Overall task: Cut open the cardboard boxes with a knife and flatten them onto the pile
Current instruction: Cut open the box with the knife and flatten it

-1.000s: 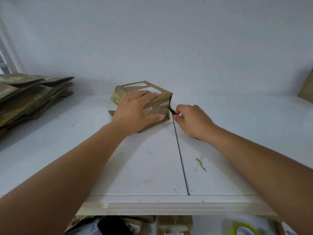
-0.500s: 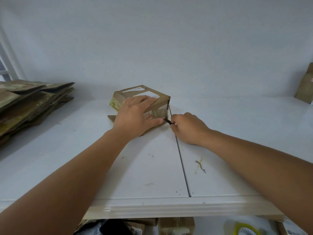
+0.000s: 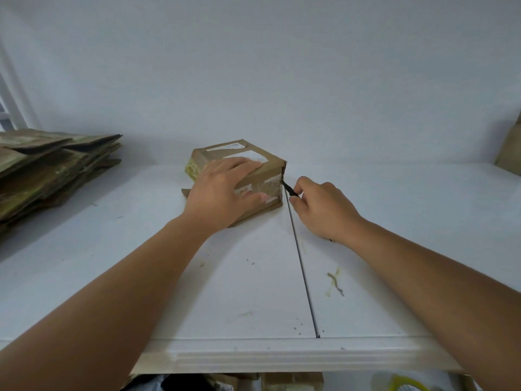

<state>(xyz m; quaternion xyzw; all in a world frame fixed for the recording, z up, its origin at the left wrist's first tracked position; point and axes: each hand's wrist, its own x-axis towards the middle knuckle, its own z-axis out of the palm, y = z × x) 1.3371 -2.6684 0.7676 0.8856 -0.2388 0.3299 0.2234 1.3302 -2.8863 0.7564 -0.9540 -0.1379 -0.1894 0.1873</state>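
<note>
Soft even light, sharp (edges bowed)

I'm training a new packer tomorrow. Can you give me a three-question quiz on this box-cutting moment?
1. True or false: the left hand rests on top of the cardboard box.
2. Where does the knife meet the box? A) its top face B) its right corner edge C) its far left side
3. Fill in: the pile of flattened cardboard lies at the table's ____ side.

Key:
1. True.
2. B; the right hand grips the knife with its tip at that edge.
3. Left.
</note>
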